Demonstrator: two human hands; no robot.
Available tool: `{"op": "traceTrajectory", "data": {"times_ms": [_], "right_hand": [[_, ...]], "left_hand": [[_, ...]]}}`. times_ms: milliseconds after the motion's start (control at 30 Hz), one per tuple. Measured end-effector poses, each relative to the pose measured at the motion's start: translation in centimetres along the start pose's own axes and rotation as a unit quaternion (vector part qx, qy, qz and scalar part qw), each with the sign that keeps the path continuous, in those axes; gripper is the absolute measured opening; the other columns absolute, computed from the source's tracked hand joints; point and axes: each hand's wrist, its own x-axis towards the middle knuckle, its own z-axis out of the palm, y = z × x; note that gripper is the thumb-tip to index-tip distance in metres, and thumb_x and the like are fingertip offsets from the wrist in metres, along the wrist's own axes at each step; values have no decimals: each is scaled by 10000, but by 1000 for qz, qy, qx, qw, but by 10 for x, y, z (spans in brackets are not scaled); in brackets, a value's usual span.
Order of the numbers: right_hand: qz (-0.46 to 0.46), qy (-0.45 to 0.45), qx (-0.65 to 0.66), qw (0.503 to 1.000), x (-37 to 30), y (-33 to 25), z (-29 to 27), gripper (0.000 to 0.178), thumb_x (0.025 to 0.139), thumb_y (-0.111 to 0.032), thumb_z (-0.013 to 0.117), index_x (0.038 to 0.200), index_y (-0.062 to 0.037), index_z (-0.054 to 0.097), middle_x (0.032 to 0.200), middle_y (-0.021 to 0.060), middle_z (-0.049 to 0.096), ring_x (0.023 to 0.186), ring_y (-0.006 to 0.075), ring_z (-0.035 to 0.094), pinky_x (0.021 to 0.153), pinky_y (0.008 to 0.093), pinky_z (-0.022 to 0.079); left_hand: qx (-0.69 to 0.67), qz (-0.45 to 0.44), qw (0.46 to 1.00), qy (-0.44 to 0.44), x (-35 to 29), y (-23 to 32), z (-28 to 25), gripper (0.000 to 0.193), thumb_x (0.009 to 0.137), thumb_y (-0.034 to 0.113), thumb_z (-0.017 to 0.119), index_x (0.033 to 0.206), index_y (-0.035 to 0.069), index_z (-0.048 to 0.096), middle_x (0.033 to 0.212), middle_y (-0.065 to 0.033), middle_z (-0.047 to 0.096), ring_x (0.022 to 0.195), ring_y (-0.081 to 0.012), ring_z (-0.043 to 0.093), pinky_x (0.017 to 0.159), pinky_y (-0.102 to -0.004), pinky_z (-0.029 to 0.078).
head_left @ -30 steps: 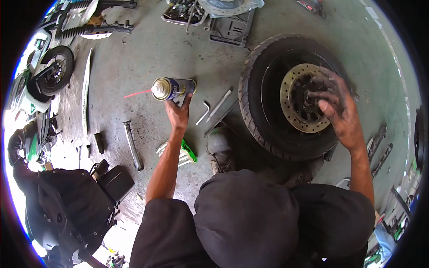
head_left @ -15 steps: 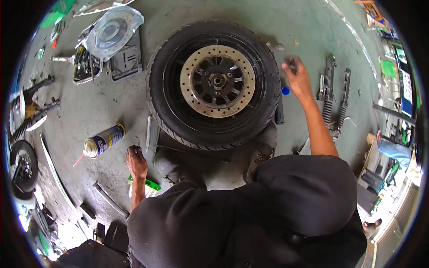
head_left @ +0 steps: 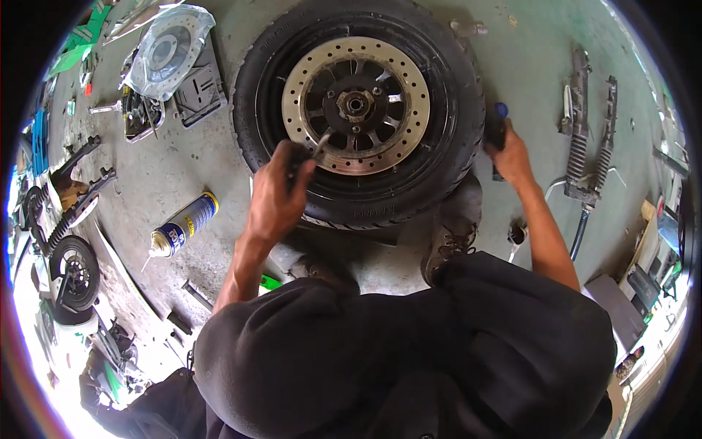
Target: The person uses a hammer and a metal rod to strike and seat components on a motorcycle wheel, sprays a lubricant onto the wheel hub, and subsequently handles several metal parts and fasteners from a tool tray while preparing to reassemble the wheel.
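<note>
Wheel [head_left: 356, 106]: lying on its side ahead of the boots [head_left: 450, 249], tyre fitted; higher in view than half a second ago, with the top of the tyre now cut off. Perforated brake disc [head_left: 406, 69]: face up on the wheel, around the hub. Second disc [head_left: 167, 50]: wrapped in clear plastic, resting over a grey flat case [head_left: 196, 95] and an open tray [head_left: 146, 134]. In the tray: assorted metal parts, partly covered and too small to identify.

Spray can [head_left: 183, 227]: on its side on the floor, well apart from the wheel, contents hidden. Left hand [head_left: 274, 190]: raised from the floor since the earlier frame, now over the near left part of the wheel, fingers closed around a small metal piece [head_left: 322, 143]. Right hand [head_left: 515, 157]: drawn closer to the tyre's right side; fingers bent, impossible to tell whether clamped on anything. Just beyond the fingertips: small blue round piece [head_left: 501, 110].
</note>
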Motion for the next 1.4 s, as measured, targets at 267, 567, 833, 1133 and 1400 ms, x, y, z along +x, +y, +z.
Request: {"op": "traceTrajectory", "data": {"times_ms": [267,567,833,1133,1400], "right_hand": [[137,-96,36,985,-1,-3,-59,470,778,-210,683,1122,53,501,719,202,592,656,336,605,634,423,470],[196,-32,244,949,-48,-27,-63,233,901,-241,660,901,-38,546,616,3,494,516,74,470,479,250,377],[-134,87,357,920,-6,-107,-102,218,908,-195,651,1003,-15,574,722,-3,543,563,71,476,484,228,376],[-117,-174,344,915,-52,-156,-67,329,910,-309,635,1003,4,600,630,1,503,544,100,490,487,277,374],[-69,-269,318,906,-59,-184,-67,414,939,-366,620,1021,38,588,746,101,589,682,190,599,640,309,463]], "left_hand": [[49,0,994,-100,30,7,25,209,911,132,604,1017,-39,545,899,-274,656,893,-465,619,756,-501,478],[69,-17,994,-85,30,9,29,233,901,157,628,1018,-37,575,886,-270,660,890,-455,628,760,-485,486],[86,-23,991,-103,34,6,22,314,920,218,630,1111,-29,661,851,-206,691,813,-293,686,767,-368,504],[131,35,988,-77,39,-1,23,264,915,217,627,1052,0,687,937,-222,686,896,-380,669,772,-397,512],[147,59,985,-62,35,-3,25,252,914,211,624,1048,8,692,897,-217,688,880,-376,672,767,-399,513]]}}
